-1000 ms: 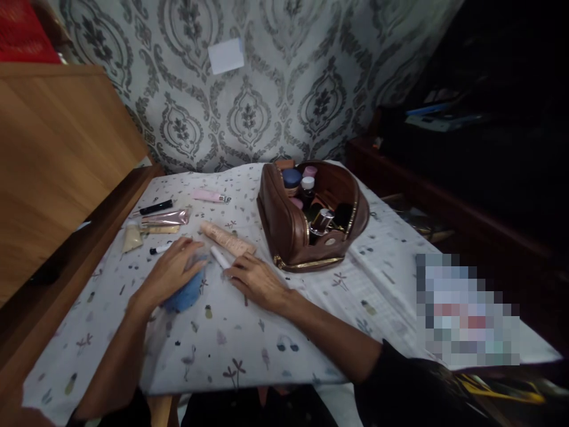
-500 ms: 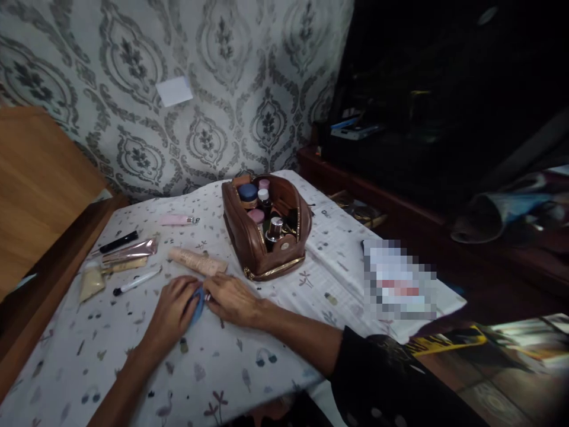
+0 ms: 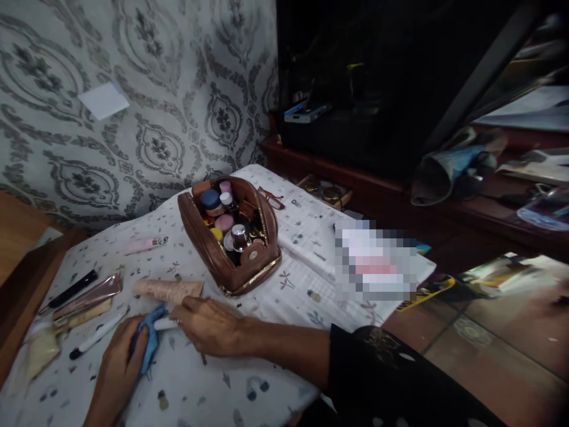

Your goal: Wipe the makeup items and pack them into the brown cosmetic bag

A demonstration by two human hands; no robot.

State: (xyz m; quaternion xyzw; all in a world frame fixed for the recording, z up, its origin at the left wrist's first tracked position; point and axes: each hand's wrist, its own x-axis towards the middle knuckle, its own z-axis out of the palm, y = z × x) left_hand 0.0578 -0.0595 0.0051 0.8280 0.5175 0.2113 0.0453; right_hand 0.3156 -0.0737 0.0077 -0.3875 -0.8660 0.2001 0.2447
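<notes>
My left hand (image 3: pixel 121 359) is closed around a blue cloth (image 3: pixel 152 341), low over the patterned tablecloth (image 3: pixel 213 394). My right hand (image 3: pixel 208 327) grips a slim white tube-like item (image 3: pixel 165 324), whose far end meets the cloth. Just beyond the hands lies a beige squeeze tube (image 3: pixel 166 290). An open brown makeup bag (image 3: pixel 208 260) stands behind it, filled with jars and bottles, among them a blue-lidded jar (image 3: pixel 210 200). To the left lie a white stick with a dark tip (image 3: pixel 101 333), a metallic pink tube (image 3: pixel 91 296), a black slender item (image 3: pixel 73 289) and a cream tube (image 3: pixel 43 354).
A pale pink tube (image 3: pixel 141 245) lies farther back. Red-framed glasses (image 3: pixel 272 200) rest behind the bag, and a blurred-out object (image 3: pixel 373 261) is near the table's right edge. A large dark screen (image 3: pixel 355 77) and a cluttered shelf (image 3: pixel 524 160) stand to the right.
The view has swung right, so the table things appear farther left. My hands have drawn slightly apart, showing more of the blue cloth and the white item between them.
</notes>
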